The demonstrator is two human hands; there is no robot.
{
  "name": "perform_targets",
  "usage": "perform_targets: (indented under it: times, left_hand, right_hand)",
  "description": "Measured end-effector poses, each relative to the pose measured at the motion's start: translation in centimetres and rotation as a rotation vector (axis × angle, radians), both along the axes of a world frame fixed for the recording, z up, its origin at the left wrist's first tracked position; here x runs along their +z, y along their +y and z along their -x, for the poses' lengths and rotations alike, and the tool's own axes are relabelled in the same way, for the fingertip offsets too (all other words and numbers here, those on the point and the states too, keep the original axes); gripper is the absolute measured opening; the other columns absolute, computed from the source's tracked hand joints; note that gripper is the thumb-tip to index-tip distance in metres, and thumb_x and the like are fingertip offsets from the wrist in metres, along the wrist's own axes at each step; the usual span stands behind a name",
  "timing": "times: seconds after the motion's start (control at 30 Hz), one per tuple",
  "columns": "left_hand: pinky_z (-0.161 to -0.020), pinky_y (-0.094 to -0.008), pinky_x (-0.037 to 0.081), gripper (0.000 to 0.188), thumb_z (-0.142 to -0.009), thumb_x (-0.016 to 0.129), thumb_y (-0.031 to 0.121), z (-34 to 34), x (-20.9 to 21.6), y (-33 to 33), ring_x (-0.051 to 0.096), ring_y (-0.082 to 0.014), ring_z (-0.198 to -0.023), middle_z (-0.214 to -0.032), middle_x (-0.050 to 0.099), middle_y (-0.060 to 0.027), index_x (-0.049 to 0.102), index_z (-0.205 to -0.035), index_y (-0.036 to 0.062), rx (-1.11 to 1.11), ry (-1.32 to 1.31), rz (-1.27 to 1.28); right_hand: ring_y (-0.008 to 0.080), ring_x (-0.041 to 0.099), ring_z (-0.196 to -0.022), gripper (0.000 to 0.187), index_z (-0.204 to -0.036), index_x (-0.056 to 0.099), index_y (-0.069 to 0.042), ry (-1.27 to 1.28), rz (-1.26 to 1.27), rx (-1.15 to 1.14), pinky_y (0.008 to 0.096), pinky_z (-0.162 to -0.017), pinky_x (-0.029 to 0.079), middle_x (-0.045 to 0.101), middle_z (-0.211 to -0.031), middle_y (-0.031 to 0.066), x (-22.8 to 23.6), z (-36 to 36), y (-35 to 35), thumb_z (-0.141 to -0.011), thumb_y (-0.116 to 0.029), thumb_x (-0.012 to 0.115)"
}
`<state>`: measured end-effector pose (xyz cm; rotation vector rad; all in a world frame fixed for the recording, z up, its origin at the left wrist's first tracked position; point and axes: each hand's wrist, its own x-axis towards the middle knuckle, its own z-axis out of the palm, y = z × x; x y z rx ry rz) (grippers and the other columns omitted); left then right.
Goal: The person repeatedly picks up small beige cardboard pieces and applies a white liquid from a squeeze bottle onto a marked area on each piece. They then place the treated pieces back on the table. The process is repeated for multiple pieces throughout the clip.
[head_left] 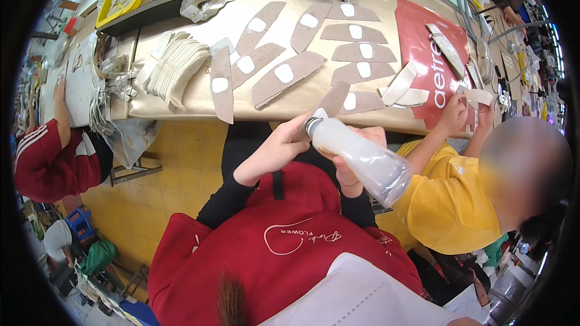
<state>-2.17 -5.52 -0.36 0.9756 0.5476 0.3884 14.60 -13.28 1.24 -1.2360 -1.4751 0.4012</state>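
My right hand (345, 175) is wrapped round a clear plastic squeeze bottle (362, 156) with whitish contents. The bottle lies tilted, its narrow end toward my left hand (277, 150). Between the fingers of that hand is a taupe cut piece (332, 99), partly hidden by the bottle's tip. On the table just beyond, several similar taupe pieces (290, 77) lie spread out, each with a white patch (283, 73). One patched piece (361, 102) lies right beside the held one.
A brown-covered table (187, 111) spans the front. Stacked cream pieces (175, 66) and a yellow-rimmed crate (124, 3) stand left. A red sheet (417, 30) lies right. A co-worker in yellow (450, 199) handles a pale strip there; another person in red (60, 157) is left.
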Motion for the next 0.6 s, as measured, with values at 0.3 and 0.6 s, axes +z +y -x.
perform_targets:
  times: [0.3,0.6]
  left_hand:
    - [-0.054,-0.0173,0.034,0.067,-0.079,0.050,-0.008,0.6,1.8,0.7,0.043,-0.0011,-0.068,-0.103,0.056,0.0025,0.035,-0.143,0.0075,0.049,0.128,0.083]
    - [-0.066,-0.0196,0.044,0.064,-0.077,0.054,-0.008,1.2,1.3,1.1,0.054,-0.0054,-0.082,-0.106,0.058,-0.0019,0.038,-0.139,0.0035,-0.082,0.174,0.148]
  right_hand:
    - [0.0263,0.056,-0.080,0.044,-0.105,0.060,-0.001,-0.207,-0.128,-0.269,0.0364,-0.071,0.045,0.060,-0.094,0.0112,-1.2,-0.5,-0.3,-0.073,-0.024,0.078]
    - [0.0266,0.057,-0.078,0.035,-0.101,0.062,-0.003,-0.255,-0.154,-0.197,0.0360,-0.068,0.045,0.061,-0.094,0.0107,-0.4,-1.5,0.6,-0.073,-0.016,0.077]
